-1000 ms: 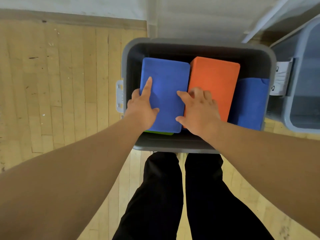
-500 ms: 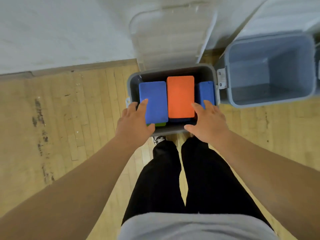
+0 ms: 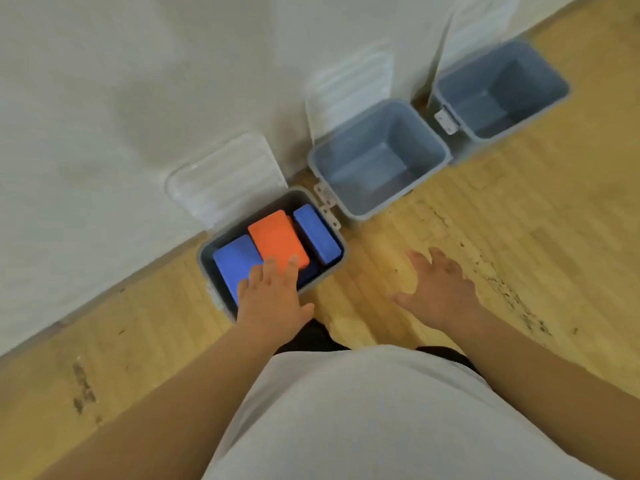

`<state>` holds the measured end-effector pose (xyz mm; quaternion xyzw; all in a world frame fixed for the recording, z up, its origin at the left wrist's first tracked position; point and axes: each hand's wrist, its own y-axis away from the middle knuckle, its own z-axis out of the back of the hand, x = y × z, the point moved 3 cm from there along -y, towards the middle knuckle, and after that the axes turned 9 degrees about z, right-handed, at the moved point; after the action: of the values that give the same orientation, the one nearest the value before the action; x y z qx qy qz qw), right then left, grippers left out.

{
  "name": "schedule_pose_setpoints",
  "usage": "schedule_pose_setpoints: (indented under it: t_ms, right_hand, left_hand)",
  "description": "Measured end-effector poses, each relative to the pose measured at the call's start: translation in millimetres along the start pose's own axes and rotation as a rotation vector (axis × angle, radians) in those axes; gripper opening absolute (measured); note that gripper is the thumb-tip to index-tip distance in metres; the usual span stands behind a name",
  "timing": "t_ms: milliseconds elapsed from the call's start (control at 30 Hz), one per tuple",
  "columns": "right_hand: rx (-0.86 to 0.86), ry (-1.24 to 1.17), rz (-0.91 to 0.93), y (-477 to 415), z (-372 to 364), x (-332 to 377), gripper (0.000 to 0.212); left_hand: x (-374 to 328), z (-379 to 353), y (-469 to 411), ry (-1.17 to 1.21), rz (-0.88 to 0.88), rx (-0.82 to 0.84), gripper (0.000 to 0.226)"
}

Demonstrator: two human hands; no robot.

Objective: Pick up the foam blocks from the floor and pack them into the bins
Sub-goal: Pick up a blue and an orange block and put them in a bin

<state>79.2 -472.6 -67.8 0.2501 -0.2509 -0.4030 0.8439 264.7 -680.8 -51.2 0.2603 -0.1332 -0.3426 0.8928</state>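
Hovering over the packed bin point(image 3: 207, 252), left hand point(image 3: 273, 299) spread, empty; right hand point(image 3: 438, 289) likewise.

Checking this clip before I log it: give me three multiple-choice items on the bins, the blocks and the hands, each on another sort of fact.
1. Where does the orange block lie?
A. in the left bin
B. in the middle bin
C. on the floor

2. How many bins are in view?
A. two
B. three
C. four

3. What do the hands hold?
A. a blue block each
B. one orange block
C. nothing

Answers: 1 A, it lies between two blue blocks there. 2 B, the left bin, the middle bin and the right bin stand along the wall. 3 C, the left hand and right hand are spread open.
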Motion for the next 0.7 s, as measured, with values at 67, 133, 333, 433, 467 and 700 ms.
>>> schedule_pose_setpoints:
  t_ms: [67, 133, 333, 433, 467, 700]
  right_hand:
    - [-0.032, -0.048, -0.047, 32, 1, -55, 0.095]
    - [-0.065, -0.076, -0.092, 68, -1, -120, 0.094]
    - [-0.163, -0.246, -0.406, 199, -26, -324, 0.092]
    - [-0.236, -0.406, -0.614, 275, -50, -393, 0.093]
    - [-0.265, -0.466, -0.68, 299, -59, -410, 0.093]
    - [-0.43, -0.791, -1.052, 424, -126, -473, 0.096]
  left_hand:
    - [-61, 6, 8, -0.054, -0.088, -0.038, 0.094]
    - [-132, 8, 23, -0.106, -0.172, -0.074, 0.094]
    - [-362, -7, 94, -0.221, -0.525, -0.082, 0.091]
    - [-464, -13, 139, -0.296, -0.729, -0.085, 0.093]
    - [-494, -15, 156, -0.32, -0.797, -0.086, 0.093]
    - [-667, -31, 261, -0.572, -1.187, -0.155, 0.094]
